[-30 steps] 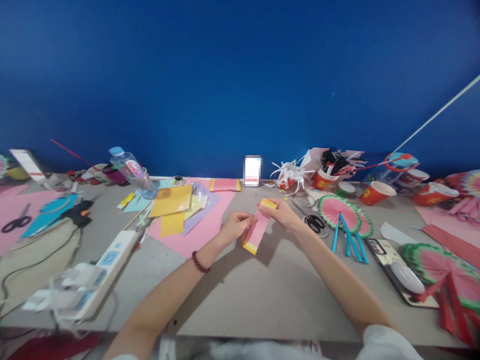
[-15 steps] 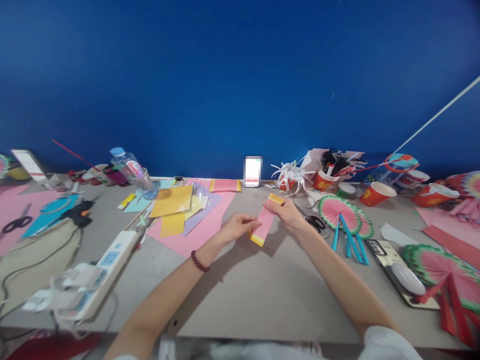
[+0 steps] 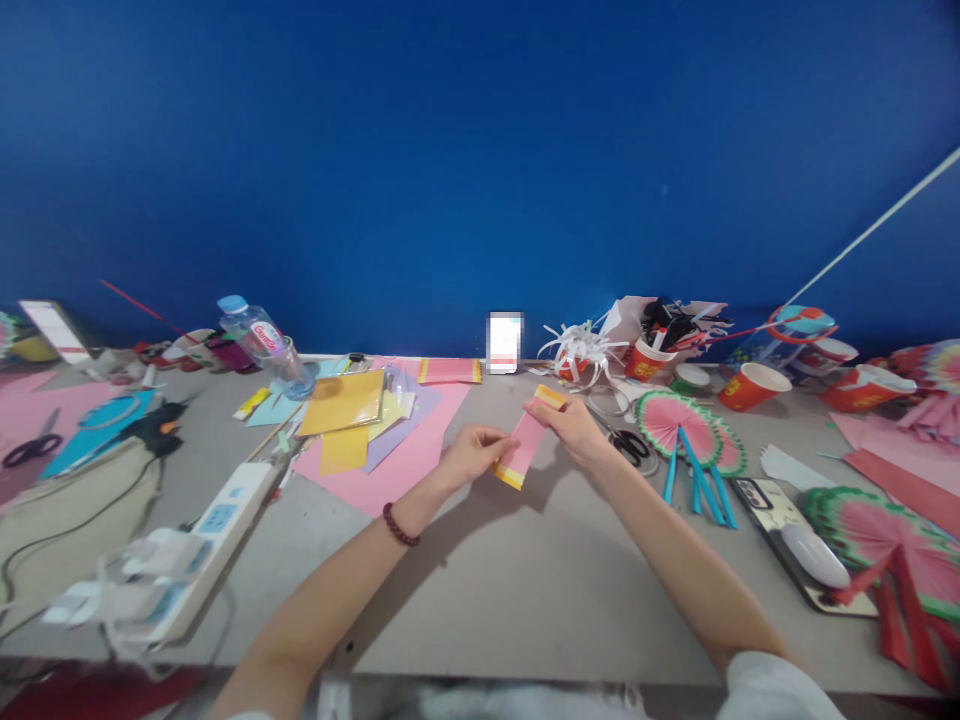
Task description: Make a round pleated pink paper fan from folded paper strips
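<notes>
The paper strip (image 3: 529,442) is pink with yellow ends, and it is up above the middle of the table (image 3: 480,600), with a shadow under it. It leans, so its far end points toward the back right corner and its near end points toward the front edge. The right hand (image 3: 576,430) has its fingers closed on the far end, by the yellow part. The left hand (image 3: 471,455) pinches the left side of the strip with its fingers, close to the near end. A dark red bracelet (image 3: 401,525) is on the left wrist. At the back edge of the table, in the middle, stands a phone (image 3: 504,345) with a blurry screen. Just left of it lies a pink card (image 3: 450,371) with yellow ends, like the strip. Left of the hands is a big pink sheet (image 3: 442,412), with purple paper (image 3: 397,442) and a yellow pack (image 3: 341,402) on top. A bottle (image 3: 262,338) leans near the back edge, and a white power bar (image 3: 217,515) sits toward the front left corner. Black scissors (image 3: 632,447) lie just beside the right hand. Next to them is a round pink and green fan (image 3: 664,425) with blue sticks. Closer to the front right corner, a white mouse (image 3: 815,556) rests on a phone case (image 3: 765,515).
</notes>
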